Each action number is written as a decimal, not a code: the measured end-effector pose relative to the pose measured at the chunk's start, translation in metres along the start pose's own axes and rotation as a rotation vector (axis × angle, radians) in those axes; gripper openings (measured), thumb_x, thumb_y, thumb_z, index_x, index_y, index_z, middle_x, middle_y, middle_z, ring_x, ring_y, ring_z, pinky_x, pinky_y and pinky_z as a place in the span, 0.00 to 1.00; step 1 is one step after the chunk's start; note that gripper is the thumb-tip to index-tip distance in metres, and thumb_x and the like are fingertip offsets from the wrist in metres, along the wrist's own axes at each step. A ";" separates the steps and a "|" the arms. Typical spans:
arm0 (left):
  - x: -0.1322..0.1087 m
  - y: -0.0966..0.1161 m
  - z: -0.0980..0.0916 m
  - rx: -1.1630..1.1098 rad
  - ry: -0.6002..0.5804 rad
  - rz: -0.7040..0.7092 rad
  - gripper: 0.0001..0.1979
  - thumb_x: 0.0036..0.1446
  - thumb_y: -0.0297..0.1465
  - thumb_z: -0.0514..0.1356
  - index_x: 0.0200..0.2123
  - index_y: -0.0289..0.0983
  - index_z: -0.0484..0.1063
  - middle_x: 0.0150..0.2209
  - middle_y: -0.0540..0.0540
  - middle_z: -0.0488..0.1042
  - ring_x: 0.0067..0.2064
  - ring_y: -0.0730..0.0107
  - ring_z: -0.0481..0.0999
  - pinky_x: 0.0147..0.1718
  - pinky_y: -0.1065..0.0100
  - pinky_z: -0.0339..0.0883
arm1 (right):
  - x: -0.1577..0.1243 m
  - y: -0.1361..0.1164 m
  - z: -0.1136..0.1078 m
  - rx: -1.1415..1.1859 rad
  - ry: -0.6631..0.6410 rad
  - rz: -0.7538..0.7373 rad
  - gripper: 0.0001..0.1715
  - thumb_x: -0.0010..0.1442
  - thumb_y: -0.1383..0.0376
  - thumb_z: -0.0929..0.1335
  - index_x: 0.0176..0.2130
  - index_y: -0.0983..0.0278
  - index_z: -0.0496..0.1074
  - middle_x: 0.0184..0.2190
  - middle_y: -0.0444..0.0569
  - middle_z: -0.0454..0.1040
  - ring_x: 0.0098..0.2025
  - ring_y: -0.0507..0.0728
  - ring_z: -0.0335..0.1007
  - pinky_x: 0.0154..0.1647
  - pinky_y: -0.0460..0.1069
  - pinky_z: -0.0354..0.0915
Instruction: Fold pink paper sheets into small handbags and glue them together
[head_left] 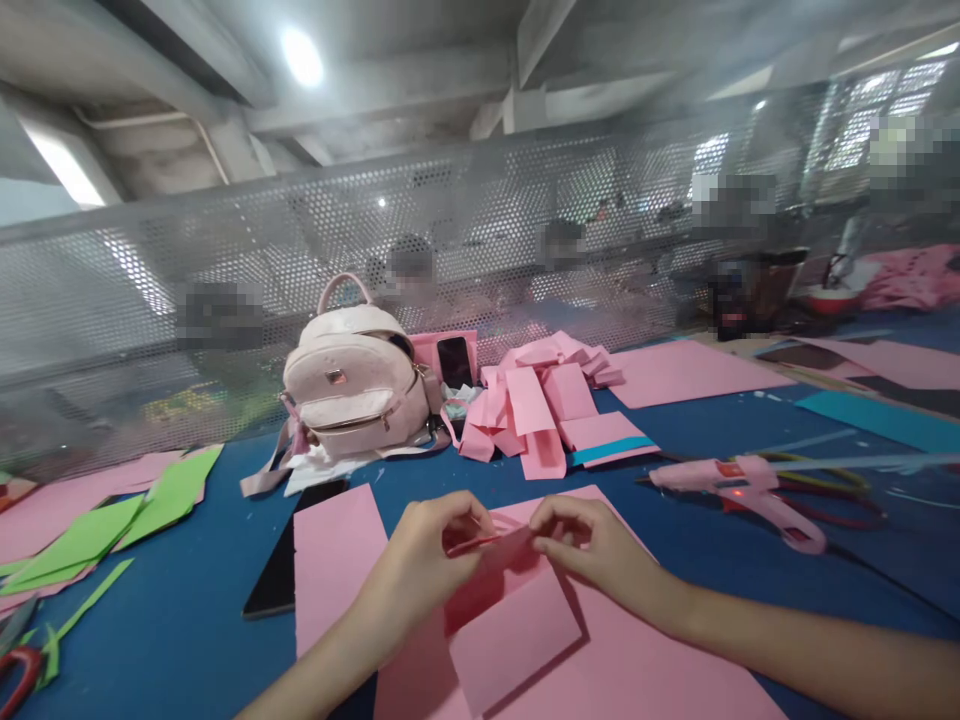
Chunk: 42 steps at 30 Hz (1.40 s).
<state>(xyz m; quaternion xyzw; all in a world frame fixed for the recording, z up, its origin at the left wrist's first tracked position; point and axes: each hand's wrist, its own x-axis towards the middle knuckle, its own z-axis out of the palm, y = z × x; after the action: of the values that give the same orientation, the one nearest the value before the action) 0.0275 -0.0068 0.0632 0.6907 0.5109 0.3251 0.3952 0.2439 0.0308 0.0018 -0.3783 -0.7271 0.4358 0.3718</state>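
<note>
Blue tabletop (172,640), backpack label (336,377) illegible, folded paper (517,640) in closed pinch of left hand (442,545) and right hand (581,540).

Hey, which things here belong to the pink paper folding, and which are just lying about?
Part of the job, it seems:
folded piece, held by left hand and right hand
pink sheet beneath
pink pile, likely
glue gun, likely

Probably just lying about:
backpack
phone
green sheets, perhaps

So my paper piece (517,640) is over a sheet (645,660) on the table (180,620), backpack (356,380) behind it, paper pile (532,400) right of that, glue gun (750,478) to my right, scissors (34,668) far left.
</note>
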 end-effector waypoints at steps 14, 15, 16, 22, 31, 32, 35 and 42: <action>0.010 -0.004 -0.004 0.201 0.070 0.007 0.09 0.52 0.33 0.58 0.23 0.36 0.68 0.24 0.53 0.66 0.31 0.69 0.64 0.32 0.71 0.54 | 0.000 -0.005 -0.005 0.085 -0.036 0.033 0.11 0.54 0.59 0.73 0.28 0.64 0.76 0.27 0.46 0.75 0.27 0.52 0.66 0.28 0.46 0.61; 0.011 -0.004 -0.004 0.190 0.068 0.005 0.09 0.52 0.33 0.58 0.23 0.36 0.67 0.24 0.53 0.65 0.31 0.69 0.63 0.32 0.71 0.54 | 0.000 -0.005 -0.005 0.095 -0.041 0.039 0.11 0.54 0.59 0.73 0.28 0.64 0.76 0.27 0.46 0.75 0.26 0.52 0.66 0.27 0.46 0.61; 0.011 -0.005 -0.005 0.177 0.063 0.005 0.09 0.52 0.33 0.58 0.23 0.36 0.67 0.24 0.53 0.65 0.31 0.69 0.63 0.32 0.71 0.54 | 0.000 -0.005 -0.005 0.107 -0.045 0.042 0.11 0.54 0.59 0.73 0.28 0.64 0.76 0.27 0.46 0.74 0.26 0.52 0.65 0.27 0.45 0.61; 0.014 -0.008 -0.004 0.129 0.047 0.001 0.10 0.53 0.34 0.60 0.23 0.35 0.70 0.24 0.53 0.64 0.31 0.70 0.62 0.32 0.72 0.55 | 0.001 -0.002 -0.006 0.217 -0.099 0.095 0.10 0.53 0.61 0.74 0.27 0.64 0.76 0.23 0.43 0.70 0.25 0.50 0.62 0.24 0.44 0.58; 0.017 -0.012 -0.005 0.063 -0.002 -0.032 0.11 0.53 0.35 0.62 0.25 0.34 0.75 0.24 0.51 0.68 0.30 0.70 0.66 0.29 0.72 0.57 | 0.005 0.007 -0.006 0.276 -0.138 0.169 0.07 0.52 0.63 0.74 0.27 0.65 0.78 0.22 0.43 0.72 0.25 0.50 0.62 0.23 0.43 0.56; 0.017 -0.013 -0.005 0.058 -0.007 -0.036 0.10 0.53 0.34 0.62 0.25 0.34 0.74 0.23 0.51 0.67 0.29 0.71 0.65 0.29 0.73 0.56 | 0.006 0.007 -0.006 0.282 -0.142 0.170 0.06 0.52 0.64 0.74 0.26 0.65 0.78 0.22 0.43 0.72 0.25 0.50 0.62 0.23 0.43 0.56; 0.017 -0.014 -0.005 0.059 -0.017 -0.043 0.08 0.53 0.32 0.61 0.25 0.33 0.74 0.23 0.52 0.67 0.29 0.71 0.65 0.29 0.72 0.56 | 0.005 0.006 -0.005 0.292 -0.146 0.180 0.06 0.52 0.64 0.73 0.26 0.65 0.78 0.22 0.42 0.71 0.25 0.50 0.62 0.23 0.43 0.56; 0.009 -0.006 -0.001 0.161 0.051 -0.041 0.08 0.54 0.31 0.60 0.27 0.35 0.77 0.26 0.50 0.75 0.32 0.68 0.70 0.33 0.71 0.60 | 0.005 0.000 -0.004 0.229 -0.120 0.151 0.10 0.55 0.61 0.73 0.26 0.64 0.77 0.22 0.44 0.73 0.26 0.52 0.66 0.25 0.44 0.59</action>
<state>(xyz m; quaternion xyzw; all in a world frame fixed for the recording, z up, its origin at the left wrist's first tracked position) 0.0262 0.0031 0.0594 0.7013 0.5592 0.2922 0.3319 0.2450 0.0366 0.0043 -0.3603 -0.6632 0.5644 0.3344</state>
